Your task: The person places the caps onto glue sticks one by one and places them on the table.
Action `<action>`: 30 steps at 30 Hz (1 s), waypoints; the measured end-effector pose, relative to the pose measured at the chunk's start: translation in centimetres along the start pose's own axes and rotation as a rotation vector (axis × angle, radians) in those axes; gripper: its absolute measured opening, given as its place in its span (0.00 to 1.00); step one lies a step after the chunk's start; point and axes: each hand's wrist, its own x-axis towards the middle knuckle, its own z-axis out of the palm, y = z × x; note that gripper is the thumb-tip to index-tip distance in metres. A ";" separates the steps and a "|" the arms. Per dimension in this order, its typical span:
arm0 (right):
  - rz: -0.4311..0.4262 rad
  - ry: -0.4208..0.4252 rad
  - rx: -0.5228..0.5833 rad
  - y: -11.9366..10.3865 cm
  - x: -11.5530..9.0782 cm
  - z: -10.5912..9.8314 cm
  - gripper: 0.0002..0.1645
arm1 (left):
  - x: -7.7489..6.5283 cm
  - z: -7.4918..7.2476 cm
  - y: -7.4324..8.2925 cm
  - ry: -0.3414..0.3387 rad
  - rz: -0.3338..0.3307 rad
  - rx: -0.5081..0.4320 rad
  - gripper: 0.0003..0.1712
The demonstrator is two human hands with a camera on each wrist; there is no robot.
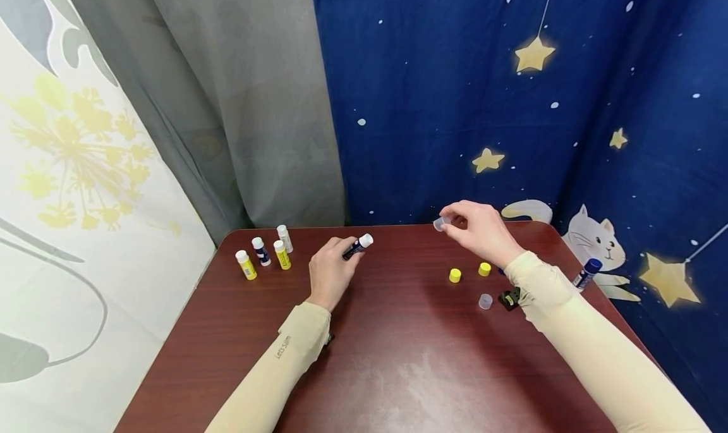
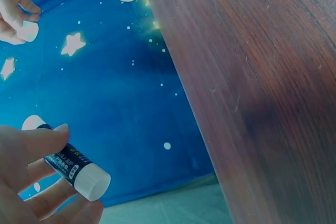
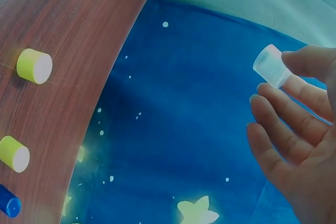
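1. Right of centre, a clear plastic cap (image 1: pixel 485 301) sits on the red-brown wooden table (image 1: pixel 409 351); two short yellow cylindrical caps (image 1: pixel 455 275) stand beyond it.
2. At centre, the left hand (image 1: pixel 330 267) pinches a navy-labelled, white-capped cylindrical stick (image 1: pixel 356 248) between thumb and fingers, tilted.
3. Upper left on the table, four upright, white-capped yellow, navy and white sticks (image 1: pixel 282 257) cluster.
4. Right of centre, near the far edge, the right hand (image 1: pixel 482 232) pinches a translucent ribbed cap (image 3: pixel 271 67) between thumb and forefinger, other fingers loosely extended.
5. Behind hangs a blue star-patterned curtain (image 1: pixel 421 104).

Starry blue curtain (image 1: pixel 426 98), grey curtain (image 1: pixel 273 98)
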 end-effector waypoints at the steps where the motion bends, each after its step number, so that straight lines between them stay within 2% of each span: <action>1: -0.004 0.001 0.000 0.0 0.1 0.1 0.12 | 0.0 0.0 0.0 0.001 0.003 0.003 0.18; 9: -0.007 0.011 0.005 -0.5 0.3 0.4 0.11 | 0.0 0.2 0.2 0.015 0.022 0.010 0.18; 30: -0.010 0.019 0.043 -1.1 0.6 1.5 0.10 | -0.1 0.3 0.8 0.002 0.031 -0.013 0.18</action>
